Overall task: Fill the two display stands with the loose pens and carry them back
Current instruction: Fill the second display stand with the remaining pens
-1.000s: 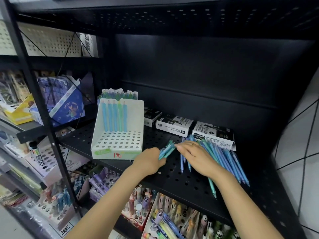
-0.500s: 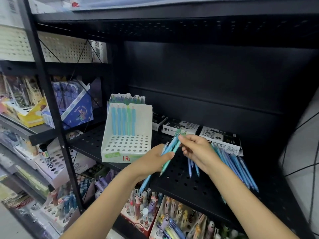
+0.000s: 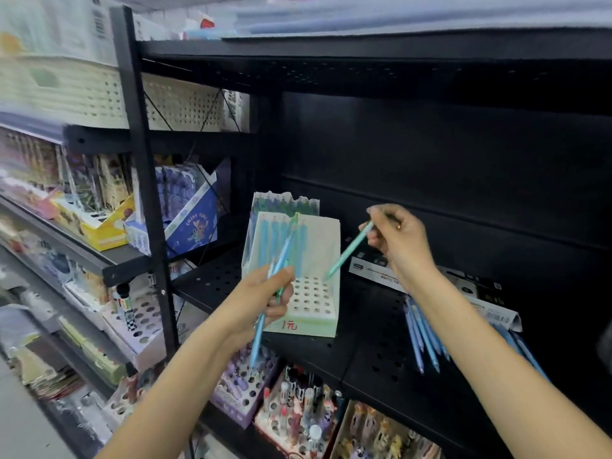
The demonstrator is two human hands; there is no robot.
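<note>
Two white display stands (image 3: 314,260) sit one behind the other on the black perforated shelf (image 3: 381,342), blue pens upright in the front one. Loose pens (image 3: 422,332) lie to the right. Her left hand (image 3: 265,299) grips several pens; her right hand (image 3: 397,240) pinches a green pen (image 3: 347,251) above the holes
</note>
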